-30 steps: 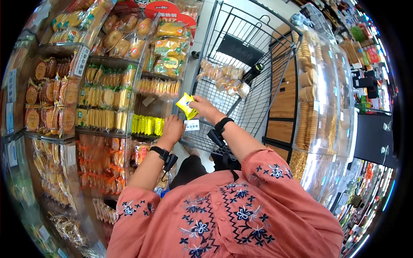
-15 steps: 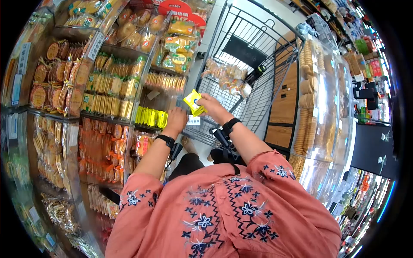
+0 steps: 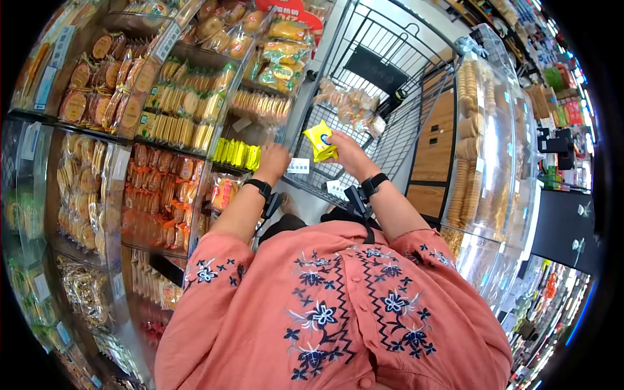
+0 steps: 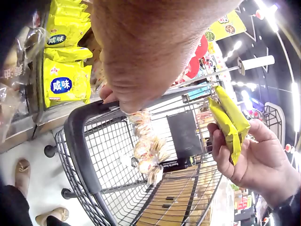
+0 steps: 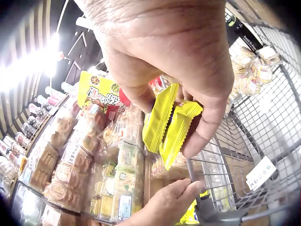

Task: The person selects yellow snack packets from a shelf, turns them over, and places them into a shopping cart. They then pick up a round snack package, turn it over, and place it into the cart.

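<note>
My right hand (image 3: pixel 349 155) pinches two yellow snack packets (image 5: pixel 162 120) between thumb and fingers, near the near-left corner of the shopping cart (image 3: pixel 396 156). Side by side, the packets show their crimped ends in the right wrist view, and one shows a blue oval in the head view. At the cart's corner, by its dark handle (image 4: pixel 75 125), my left hand (image 5: pixel 167 200) grips the bar, its fingers partly hidden. Close to that hand, more yellow packets (image 4: pixel 66 84) of the same look stand in a row in a shelf bin.
Shelves of bagged biscuits (image 3: pixel 175 104) rise on the left. Inside the cart lie clear bags of round baked goods (image 3: pixel 354 107) and a dark bottle-like item (image 3: pixel 393 104). Wooden cabinets (image 3: pixel 429 153) and clear display bins (image 3: pixel 484 130) stand beyond the cart on the right.
The head view has shifted, so shelves and cart sit differently in it. My right hand has moved a little rightward with the packets, turning them more upright. My left hand stays by the cart corner.
</note>
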`<state>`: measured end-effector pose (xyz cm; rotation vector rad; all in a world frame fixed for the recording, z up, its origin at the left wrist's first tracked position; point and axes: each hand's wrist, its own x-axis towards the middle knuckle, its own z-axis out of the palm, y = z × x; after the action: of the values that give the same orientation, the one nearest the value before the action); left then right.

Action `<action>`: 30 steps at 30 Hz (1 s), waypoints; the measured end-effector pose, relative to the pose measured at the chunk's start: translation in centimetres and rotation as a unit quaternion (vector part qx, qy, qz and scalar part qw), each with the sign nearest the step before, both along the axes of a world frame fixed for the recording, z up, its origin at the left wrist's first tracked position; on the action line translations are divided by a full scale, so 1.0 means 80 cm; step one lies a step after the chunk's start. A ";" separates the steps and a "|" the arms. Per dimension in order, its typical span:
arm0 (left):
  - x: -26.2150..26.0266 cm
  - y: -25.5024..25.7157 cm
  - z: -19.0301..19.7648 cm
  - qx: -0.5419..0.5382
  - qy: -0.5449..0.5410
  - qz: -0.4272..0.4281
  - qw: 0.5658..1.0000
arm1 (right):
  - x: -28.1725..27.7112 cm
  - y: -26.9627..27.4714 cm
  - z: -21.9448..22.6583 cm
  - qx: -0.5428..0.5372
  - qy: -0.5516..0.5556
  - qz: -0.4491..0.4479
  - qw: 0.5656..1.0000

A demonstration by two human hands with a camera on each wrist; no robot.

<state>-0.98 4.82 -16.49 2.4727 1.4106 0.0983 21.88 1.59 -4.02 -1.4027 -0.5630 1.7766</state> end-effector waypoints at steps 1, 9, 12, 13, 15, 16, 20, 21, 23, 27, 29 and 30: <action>0.002 0.000 0.000 -0.004 0.010 0.008 1.000 | 0.003 -0.002 -0.006 0.001 0.005 0.008 1.000; -0.002 -0.013 -0.007 0.007 0.031 -0.007 0.999 | 0.008 -0.014 -0.012 0.006 0.009 0.015 1.000; -0.007 -0.020 -0.006 0.018 0.008 0.004 1.000 | 0.003 -0.017 -0.015 -0.007 0.010 0.012 1.000; -0.007 -0.022 -0.005 0.017 -0.001 0.011 1.000 | 0.001 -0.018 -0.014 -0.005 0.010 0.013 1.000; -0.013 -0.025 0.001 0.065 -0.034 0.000 0.997 | -0.003 -0.018 -0.017 -0.009 -0.001 0.020 1.000; -0.019 -0.028 0.006 0.086 -0.048 -0.004 0.995 | -0.002 -0.017 -0.020 -0.009 -0.003 0.020 1.000; -0.048 0.003 0.044 -0.056 -0.085 0.097 0.990 | -0.006 -0.015 -0.012 0.004 0.007 0.022 1.000; -0.070 0.015 0.042 -0.050 -0.137 0.132 0.980 | -0.007 -0.015 -0.012 0.006 0.017 0.021 1.000; -0.108 0.030 0.046 0.039 -0.220 0.161 0.961 | -0.009 -0.012 -0.018 -0.015 0.028 0.020 0.999; -0.130 0.040 0.045 0.078 -0.199 0.114 0.970 | -0.023 -0.009 -0.017 -0.026 0.027 0.032 0.999; -0.124 0.037 0.024 0.106 -0.171 0.034 0.979 | -0.028 -0.007 -0.014 -0.025 0.033 0.050 0.998; -0.119 0.033 0.021 0.072 -0.136 0.005 0.988 | -0.029 -0.006 -0.016 -0.024 0.032 0.053 0.998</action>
<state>-10.49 7.44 -14.79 2.4477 1.3405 0.5365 19.54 1.08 -5.26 -1.3656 -0.5735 1.9224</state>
